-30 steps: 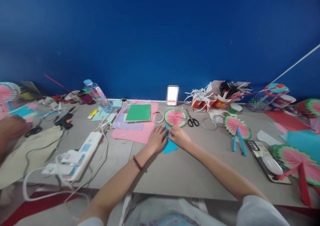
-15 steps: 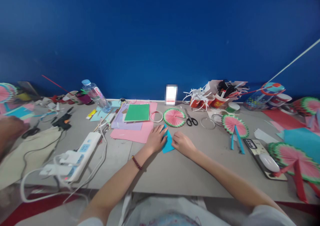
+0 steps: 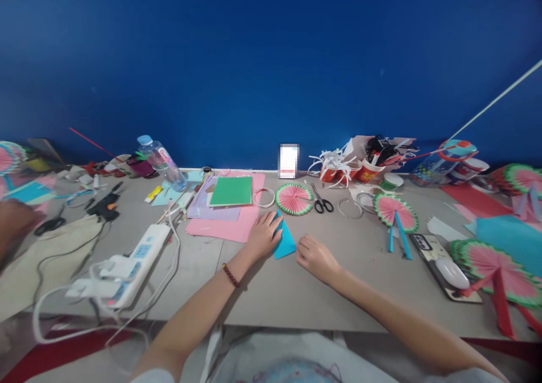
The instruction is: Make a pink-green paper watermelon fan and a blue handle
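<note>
A folded piece of blue paper [image 3: 284, 241] lies on the table in front of me. My left hand [image 3: 263, 236] rests flat on its left side, fingers stretched out, pressing it down. Just off the paper's lower right corner is my right hand [image 3: 317, 254], its fingers curled in and nothing visible in them. Whether its fingertips touch the corner I cannot tell. Beyond the hands lie a round pleated pink-and-green paper fan [image 3: 293, 198] and black-handled scissors [image 3: 323, 203]. A roll of white tape [image 3: 263, 197] is left of the fan.
Green paper [image 3: 231, 191] tops pink and purple sheets. A power strip [image 3: 141, 264] with cables and a water bottle [image 3: 163, 160] stand left. Rightward are a fan with blue handles [image 3: 396, 212], a phone [image 3: 427, 256] under a white mouse [image 3: 452, 273], and cups [image 3: 367, 172]. Another person's hand [image 3: 14, 219] is far left.
My right hand has moved slightly right and down, from the blue paper's right edge to just off its lower corner. My left hand stays on the paper.
</note>
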A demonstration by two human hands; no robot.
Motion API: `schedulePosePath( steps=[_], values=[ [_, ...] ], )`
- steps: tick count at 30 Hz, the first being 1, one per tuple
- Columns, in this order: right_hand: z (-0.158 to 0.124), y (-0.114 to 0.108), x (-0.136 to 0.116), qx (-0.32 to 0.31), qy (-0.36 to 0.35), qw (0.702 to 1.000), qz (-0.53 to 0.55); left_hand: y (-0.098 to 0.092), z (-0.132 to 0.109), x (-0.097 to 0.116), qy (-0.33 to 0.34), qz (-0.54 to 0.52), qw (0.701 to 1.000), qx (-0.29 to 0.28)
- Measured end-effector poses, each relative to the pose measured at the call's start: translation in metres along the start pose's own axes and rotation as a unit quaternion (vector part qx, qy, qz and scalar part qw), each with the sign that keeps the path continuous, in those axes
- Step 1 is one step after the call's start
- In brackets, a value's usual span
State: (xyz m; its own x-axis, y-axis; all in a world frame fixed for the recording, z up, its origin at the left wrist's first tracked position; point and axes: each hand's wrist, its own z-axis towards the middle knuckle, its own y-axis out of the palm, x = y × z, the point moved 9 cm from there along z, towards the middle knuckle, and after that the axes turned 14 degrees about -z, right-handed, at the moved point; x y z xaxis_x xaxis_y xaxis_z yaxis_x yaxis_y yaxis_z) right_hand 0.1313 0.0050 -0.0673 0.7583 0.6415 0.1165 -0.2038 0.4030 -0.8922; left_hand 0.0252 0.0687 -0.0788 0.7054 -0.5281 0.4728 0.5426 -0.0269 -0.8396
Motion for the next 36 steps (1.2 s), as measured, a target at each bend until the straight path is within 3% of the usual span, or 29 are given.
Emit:
schedulePosePath(
  steps=[7,10,15,21,28,36],
  values=[
    [-0.015,-0.007,-0.011,-0.018,-0.009,1.0,0.01,0.001,0.0,-0.002,-0.013,-0.01,1.0,-0.001],
    [-0.021,-0.013,-0.002,-0.005,0.049,0.997,0.063,0.0,0.0,-0.002,-0.012,-0.022,1.0,0.004],
    [-0.016,-0.016,0.027,-0.011,0.17,0.971,0.167,-0.01,-0.003,-0.009,-0.043,-0.01,0.997,0.06],
    [-0.005,0.002,0.05,-0.025,0.271,0.931,0.243,-0.01,-0.006,-0.003,-0.022,-0.015,0.999,0.037],
    [-0.012,0.033,0.061,-0.024,0.332,0.855,0.398,-0.009,-0.007,-0.002,-0.019,-0.048,0.998,0.027],
    [-0.012,0.042,0.066,-0.034,0.386,0.691,0.61,-0.007,-0.007,0.009,0.016,-0.113,0.993,-0.002]
  ],
)
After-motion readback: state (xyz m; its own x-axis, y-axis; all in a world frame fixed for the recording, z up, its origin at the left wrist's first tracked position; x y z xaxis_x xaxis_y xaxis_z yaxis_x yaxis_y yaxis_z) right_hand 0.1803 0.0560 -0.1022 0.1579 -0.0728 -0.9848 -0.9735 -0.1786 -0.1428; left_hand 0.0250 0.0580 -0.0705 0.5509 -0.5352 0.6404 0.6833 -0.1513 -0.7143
